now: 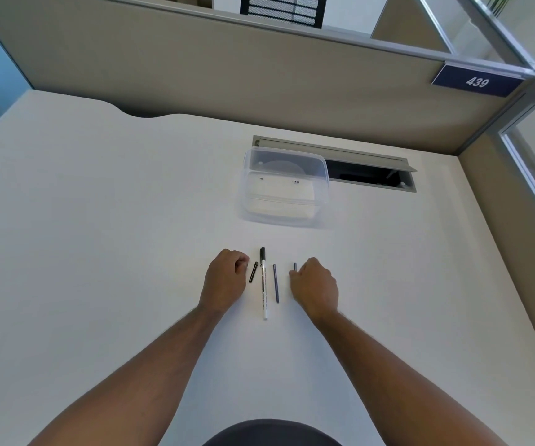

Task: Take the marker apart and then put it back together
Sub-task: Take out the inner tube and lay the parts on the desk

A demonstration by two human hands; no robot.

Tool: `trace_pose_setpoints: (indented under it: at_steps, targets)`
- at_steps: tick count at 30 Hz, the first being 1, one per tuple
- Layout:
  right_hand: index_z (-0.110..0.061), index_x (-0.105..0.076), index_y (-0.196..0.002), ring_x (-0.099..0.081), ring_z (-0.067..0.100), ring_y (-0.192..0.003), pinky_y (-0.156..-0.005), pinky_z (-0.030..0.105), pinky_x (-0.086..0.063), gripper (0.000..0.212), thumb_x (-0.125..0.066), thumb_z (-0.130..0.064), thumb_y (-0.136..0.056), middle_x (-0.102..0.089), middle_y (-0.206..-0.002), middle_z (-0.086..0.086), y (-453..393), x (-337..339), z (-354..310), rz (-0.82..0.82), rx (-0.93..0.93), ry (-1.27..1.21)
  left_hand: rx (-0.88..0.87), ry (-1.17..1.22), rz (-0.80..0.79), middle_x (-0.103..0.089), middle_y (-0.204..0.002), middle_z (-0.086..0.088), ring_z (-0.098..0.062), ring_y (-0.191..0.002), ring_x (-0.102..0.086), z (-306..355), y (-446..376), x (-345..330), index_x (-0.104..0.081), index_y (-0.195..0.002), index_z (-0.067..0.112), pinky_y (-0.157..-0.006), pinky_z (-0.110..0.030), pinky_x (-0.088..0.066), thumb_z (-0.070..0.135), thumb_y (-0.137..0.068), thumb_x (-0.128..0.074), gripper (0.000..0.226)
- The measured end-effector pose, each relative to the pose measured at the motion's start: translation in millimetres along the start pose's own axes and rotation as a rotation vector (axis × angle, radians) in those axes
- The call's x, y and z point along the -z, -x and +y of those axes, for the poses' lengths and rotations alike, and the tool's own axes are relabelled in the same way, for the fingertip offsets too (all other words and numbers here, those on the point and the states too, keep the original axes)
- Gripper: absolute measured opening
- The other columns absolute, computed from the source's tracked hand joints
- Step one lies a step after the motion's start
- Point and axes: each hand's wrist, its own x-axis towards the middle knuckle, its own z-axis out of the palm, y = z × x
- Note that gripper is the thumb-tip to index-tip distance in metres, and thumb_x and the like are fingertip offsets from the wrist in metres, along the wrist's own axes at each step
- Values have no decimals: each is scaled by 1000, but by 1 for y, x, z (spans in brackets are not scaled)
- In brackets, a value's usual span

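Desk surface, white and bare over most of the head view, runs from the lower edge up to a tan partition across the upper part; open room lies wide on the left and right of the frame. Marker parts sit in a row at the centre, well clear of every desk edge. The white marker barrel lies lengthwise with its black tip toward the top. Just left of it lies a short black cap, tilted; just right, a thin dark ink rod; further right, a small dark end piece.

The left hand rests on the desk beside the cap, fingers curled loosely, holding nothing. The right hand rests curled with its fingertips at the end piece; whether it pinches the piece I cannot tell.

Above the parts, upper centre, stands a clear plastic container, partly over a cable slot in the desk. A plate reading 439 hangs upper right.
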Motion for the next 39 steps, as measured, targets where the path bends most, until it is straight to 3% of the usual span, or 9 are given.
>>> trace_pose_setpoints:
  at_steps: [5, 11, 13, 18, 24, 28, 32, 36, 39]
  targets:
    - [-13, -53, -70, -61, 25, -71, -65, 29, -47, 20, -59, -23, -86, -62, -72, 1, -4, 0, 7, -122, -80, 39, -4, 7, 0, -70, -102, -8, -23, -96, -65, 1, 0, 0, -74, -101, 8, -83, -26, -44, 4, -97, -56, 18]
    - [-14, -45, -65, -48, 15, -57, -51, 24, -34, 17, -51, -9, -80, -54, -67, -1, -9, 3, -2, -170, -38, 83, 12, 12, -13, -70, -104, -7, -22, -98, -65, 0, 0, 1, -74, -102, 9, -84, -25, -45, 5, -97, -56, 19]
    - [-13, -46, -67, -53, 19, -62, -56, 27, -38, 14, -50, -11, -81, -55, -69, 0, -13, 8, -6, -158, -7, 91, 8, 8, -20, -70, -104, -7, -22, -98, -65, 0, 0, 2, -74, -102, 9, -84, -25, -46, 5, -97, -55, 19]
    - [-13, -46, -95, -54, 31, -81, -72, 35, -40, 6, -47, -18, -91, -59, -90, 8, -31, 25, -24, -56, 92, 92, -38, -39, -14, -62, -97, -4, -23, -89, -64, 0, 3, -1, -72, -101, 10, -78, -28, -46, 6, -99, -54, 19]
    - [-10, -61, -100, -67, 33, -78, -72, 44, -55, 7, -54, -13, -100, -74, -93, 11, -59, 60, -54, 223, 461, 159, -104, -118, -22, -60, -101, -4, -23, -92, -63, -2, 3, 1, -70, -101, 11, -80, -33, -51, 5, -98, -51, 21]
    - [-11, -72, -105, -64, 31, -87, -74, 37, -43, 14, -62, -8, -96, -75, -99, 9, -81, 80, -79, 372, 570, 226, -171, -218, -2, -59, -106, -8, -30, -99, -58, -8, 3, 5, -71, -106, 9, -87, -39, -52, -1, -91, -59, 21]
    - [-11, -73, -100, -56, 30, -91, -76, 35, -28, 23, -59, 5, -91, -71, -98, 9, -95, 90, -94, 395, 568, 245, -205, -313, 16, -61, -112, -6, -32, -102, -59, -12, 4, 7, -69, -107, 13, -86, -45, -52, 4, -89, -64, 21]
    - [-12, -74, -98, -56, 32, -97, -78, 36, -29, 28, -57, 9, -88, -71, -101, 9, -105, 95, -106, 395, 584, 266, -264, -350, 18, -63, -130, -7, -34, -118, -61, -18, 7, 5, -67, -110, 11, -90, -44, -52, 3, -92, -60, 21]
    - [-13, -74, -106, -57, 32, -103, -83, 40, -36, 31, -58, 7, -89, -72, -108, 9, -111, 96, -111, 384, 600, 280, -309, -355, 22, -61, -144, -15, -36, -136, -56, -26, 8, 0, -67, -119, 5, -104, -49, -51, 1, -95, -58, 26]
